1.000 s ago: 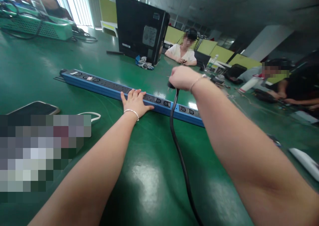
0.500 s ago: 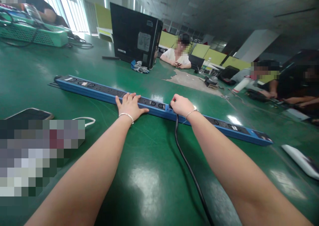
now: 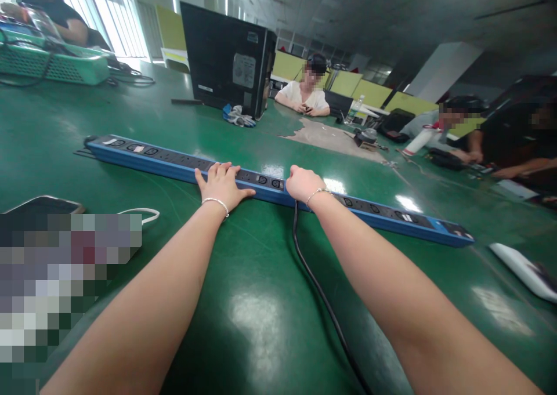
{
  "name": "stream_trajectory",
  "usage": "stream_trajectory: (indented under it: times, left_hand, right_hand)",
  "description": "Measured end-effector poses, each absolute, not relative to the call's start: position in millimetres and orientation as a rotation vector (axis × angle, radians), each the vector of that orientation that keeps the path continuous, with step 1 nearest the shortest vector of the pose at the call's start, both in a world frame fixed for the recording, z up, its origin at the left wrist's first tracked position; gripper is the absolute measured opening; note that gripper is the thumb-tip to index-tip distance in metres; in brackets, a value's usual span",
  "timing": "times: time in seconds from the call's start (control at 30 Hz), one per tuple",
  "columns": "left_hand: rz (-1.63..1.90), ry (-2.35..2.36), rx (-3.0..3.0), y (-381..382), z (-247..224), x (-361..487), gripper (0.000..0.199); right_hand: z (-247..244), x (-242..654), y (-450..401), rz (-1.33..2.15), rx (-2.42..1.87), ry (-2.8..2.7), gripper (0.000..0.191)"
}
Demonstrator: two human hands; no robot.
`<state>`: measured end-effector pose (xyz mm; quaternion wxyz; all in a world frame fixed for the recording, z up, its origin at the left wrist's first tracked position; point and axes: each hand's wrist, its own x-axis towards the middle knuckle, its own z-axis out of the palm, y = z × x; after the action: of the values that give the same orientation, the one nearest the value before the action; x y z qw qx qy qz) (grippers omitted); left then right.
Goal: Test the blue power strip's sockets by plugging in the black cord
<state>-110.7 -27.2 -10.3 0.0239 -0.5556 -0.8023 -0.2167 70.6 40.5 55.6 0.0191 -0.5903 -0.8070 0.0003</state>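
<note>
A long blue power strip (image 3: 174,166) with black socket panels lies slantwise across the green table. My left hand (image 3: 223,187) rests on it left of the middle, fingers spread and thumb along the near edge. Just right of the strip's middle, my right hand (image 3: 304,185) is closed over the end of a black power cord (image 3: 317,285). The plug itself is hidden under those fingers, so how deep it sits in a socket cannot be seen. From the hand the cord runs down toward the table's near side.
Behind the strip stand a black computer case (image 3: 221,64) and a blue-grey glove (image 3: 239,116). A green basket (image 3: 73,67) with cables is at far left, a phone (image 3: 43,205) at left, a white device (image 3: 522,272) at right. Several people sit around the table.
My right hand has shifted slightly left and lower against the strip, and the plug's dark end no longer shows. My left hand stays on the strip. The whole view has shifted slightly.
</note>
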Motion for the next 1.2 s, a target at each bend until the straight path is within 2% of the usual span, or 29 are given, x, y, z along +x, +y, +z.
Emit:
stream_trajectory:
  times: [0.33,0.57,0.97,1.2]
  left_hand:
    - [-0.605,-2.087,-2.098,-28,-11,-72,0.064]
    - [-0.626,-2.087,-2.059,-28,-14,-53,0.05]
    - [-0.614,-2.091,-1.996,-28,-18,-53,0.047]
    - [-0.58,-2.127,-2.009,-29,-14,-52,0.048]
  right_hand:
    - [59,65,27,0.019,-1.864,-2.472,0.033]
    - [56,66,28,0.047,-1.845,-2.436,0.03]
    - [60,68,26,0.117,-1.864,-2.424,0.031]
    - [136,92,38,-0.172,-1.697,-2.363,0.032]
